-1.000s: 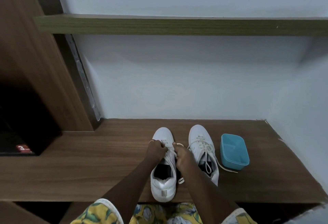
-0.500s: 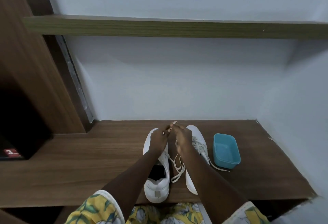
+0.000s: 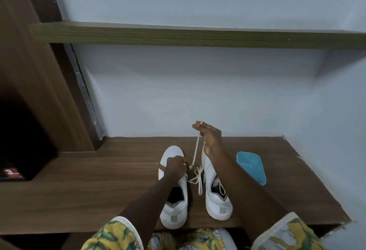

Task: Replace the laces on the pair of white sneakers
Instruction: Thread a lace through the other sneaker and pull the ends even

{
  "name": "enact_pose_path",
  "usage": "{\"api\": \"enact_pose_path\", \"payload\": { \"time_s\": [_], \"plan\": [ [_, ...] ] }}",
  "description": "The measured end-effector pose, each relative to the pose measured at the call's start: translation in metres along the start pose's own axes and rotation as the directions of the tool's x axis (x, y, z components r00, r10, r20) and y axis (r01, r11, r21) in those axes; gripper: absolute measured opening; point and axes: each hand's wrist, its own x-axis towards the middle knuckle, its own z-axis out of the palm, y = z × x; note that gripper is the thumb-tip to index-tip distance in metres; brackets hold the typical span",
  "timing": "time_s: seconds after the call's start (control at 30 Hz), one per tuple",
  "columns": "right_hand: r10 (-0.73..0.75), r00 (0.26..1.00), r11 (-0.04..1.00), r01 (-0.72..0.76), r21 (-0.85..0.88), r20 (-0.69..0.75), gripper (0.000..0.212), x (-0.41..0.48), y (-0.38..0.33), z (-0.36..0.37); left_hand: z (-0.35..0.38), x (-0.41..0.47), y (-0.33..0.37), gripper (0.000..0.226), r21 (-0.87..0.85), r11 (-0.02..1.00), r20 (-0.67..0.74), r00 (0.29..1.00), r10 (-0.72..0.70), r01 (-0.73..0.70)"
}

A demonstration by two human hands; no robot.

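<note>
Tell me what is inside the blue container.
Inside the blue container only bare blue floor shows; the right forearm hides its near-left corner, so that part cannot be checked.

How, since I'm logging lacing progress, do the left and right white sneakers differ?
The left hand sits curled on the left white sneaker; no hand is on the right white sneaker. From the left sneaker a cream lace runs up to the right hand; the right sneaker shows lace at its opening. Both point toes toward the wall on the brown wooden shelf.
</note>
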Motion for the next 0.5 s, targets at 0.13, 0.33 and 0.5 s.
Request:
{"api": "enact_pose_path", "payload": {
  "time_s": [0.13,0.33,0.5],
  "plan": [
    [-0.064,0.998,0.998,0.064,0.003,0.028,0.024,0.003,-0.025,0.000,-0.004,-0.014,0.008,0.017,0.506,0.858,0.160,0.987,0.002,-0.084],
    [-0.047,0.995,0.996,0.054,-0.077,0.089,0.025,-0.003,-0.038,-0.001,-0.023,-0.024,0.059,0.030,0.072,0.993,0.066,0.994,0.090,-0.095],
    [0.007,0.997,0.994,0.001,-0.108,0.074,0.024,-0.008,-0.020,0.000,-0.041,-0.040,0.104,0.026,-0.612,0.772,-0.118,0.985,0.126,-0.172]
  ]
}}
